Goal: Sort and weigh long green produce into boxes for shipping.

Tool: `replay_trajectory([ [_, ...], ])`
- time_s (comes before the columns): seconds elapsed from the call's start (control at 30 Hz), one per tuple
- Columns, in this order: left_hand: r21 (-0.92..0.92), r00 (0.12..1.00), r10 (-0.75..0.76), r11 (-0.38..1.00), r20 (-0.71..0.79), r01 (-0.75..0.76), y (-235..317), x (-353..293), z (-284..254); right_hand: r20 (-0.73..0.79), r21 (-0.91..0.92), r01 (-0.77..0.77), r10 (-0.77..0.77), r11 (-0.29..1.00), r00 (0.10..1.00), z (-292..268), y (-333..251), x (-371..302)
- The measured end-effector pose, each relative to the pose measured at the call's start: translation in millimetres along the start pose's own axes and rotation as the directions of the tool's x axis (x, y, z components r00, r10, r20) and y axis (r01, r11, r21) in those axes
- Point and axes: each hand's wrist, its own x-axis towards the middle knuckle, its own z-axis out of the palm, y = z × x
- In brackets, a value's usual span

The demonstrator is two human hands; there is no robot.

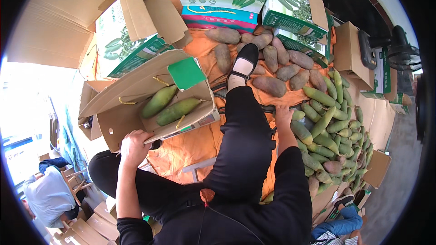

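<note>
My left hand [135, 147] is closed round the near edge of an open cardboard box [200, 120]. Inside it lie two green radishes [160, 101] side by side, with yellow rope handles [127, 100] along the box walls. A green patch [186, 73] marks its raised flap. My right hand [284, 115] is at the left edge of a heap of green radishes [324, 140]. Its fingers are bent beside a dark strap-like thing [268, 108]; what they grip is hidden. One radish [298, 115] lies right against that hand.
Reddish-brown root vegetables [269, 86] lie on an orange cloth [181, 152] around my outstretched foot [245, 61]. Printed cartons [295, 13] stand at the back, and another open carton [136, 31] behind the box. A black fan [404, 52] is far right. Other people [47, 195] are at the lower edges.
</note>
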Motion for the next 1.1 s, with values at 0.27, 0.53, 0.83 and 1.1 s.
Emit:
replay_trajectory([
  [0.27, 0.034, 0.997, 0.041, 0.999, -0.063, -0.039, -7.6, -8.3, 1.0, -0.133, 0.655, -0.137, 0.291, 0.743, 0.947, -52.9, 44.7, -16.8],
  [0.53, 0.05, 0.993, 0.08, 0.996, -0.082, -0.076, -10.5, -9.4, 3.7, -0.42, 0.85, 0.511, 0.425, -0.126, 0.802, -156.6, 78.5, -56.8],
  [0.83, 0.075, 0.984, 0.124, 0.99, -0.125, -0.116, -16.1, -8.6, 12.2, -0.834, 0.475, 0.783, 0.078, -0.402, 0.546, -368.0, 28.2, -195.9],
  [1.1, 0.11, 0.982, 0.129, 0.987, -0.137, -0.114, -10.0, -12.6, 6.5, -0.861, 0.302, 0.953, -0.424, 0.021, 0.282, -412.9, -98.1, -199.1],
])
